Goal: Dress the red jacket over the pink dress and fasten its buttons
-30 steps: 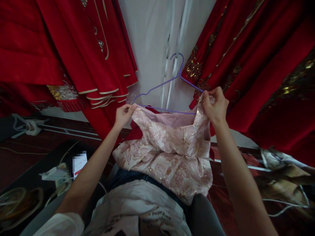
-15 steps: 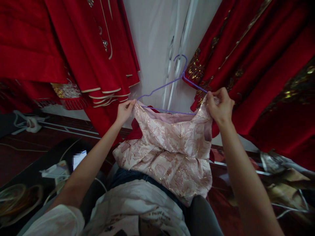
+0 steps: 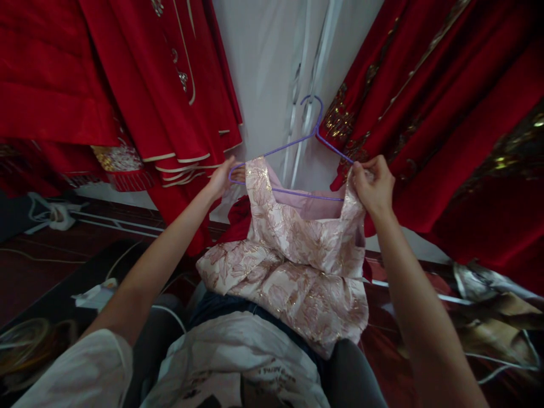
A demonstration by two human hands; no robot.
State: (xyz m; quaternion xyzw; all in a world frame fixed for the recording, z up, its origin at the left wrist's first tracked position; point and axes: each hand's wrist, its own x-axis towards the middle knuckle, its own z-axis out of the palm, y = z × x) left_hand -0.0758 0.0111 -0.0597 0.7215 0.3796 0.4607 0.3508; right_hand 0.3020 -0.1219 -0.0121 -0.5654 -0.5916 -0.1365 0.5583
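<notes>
We see a thin purple wire hanger (image 3: 306, 196), triangle-shaped with a small hook on top, held up in mid-air. A pink dress (image 3: 297, 255) in stiff, shiny brocade with a gold floral pattern hangs from it. The bodice is square-necked, with one strap over each shoulder of the hanger. The skirt falls below the hanger in crumpled folds onto the person's lap.

The left hand (image 3: 223, 178) is at the hanger's left corner, fingers closed on the wire bend just beside the left strap. The right hand (image 3: 374, 184) is at the hanger's right shoulder, closed in a pinch on the right strap.

Smooth, heavy-looking red garments (image 3: 106, 85) with cream piping hang left of the hanger. More red robes (image 3: 446, 113) with gold embroidery hang to its right, close behind the right hand. Behind the hook is a pale white sheet (image 3: 263, 68). A dark red piece shows just behind the dress, under the hanger's bar. A bundle of white cables (image 3: 51, 215) lies on dark flooring far left of the hanger, and the person's white shirt (image 3: 238, 357) is below it.
</notes>
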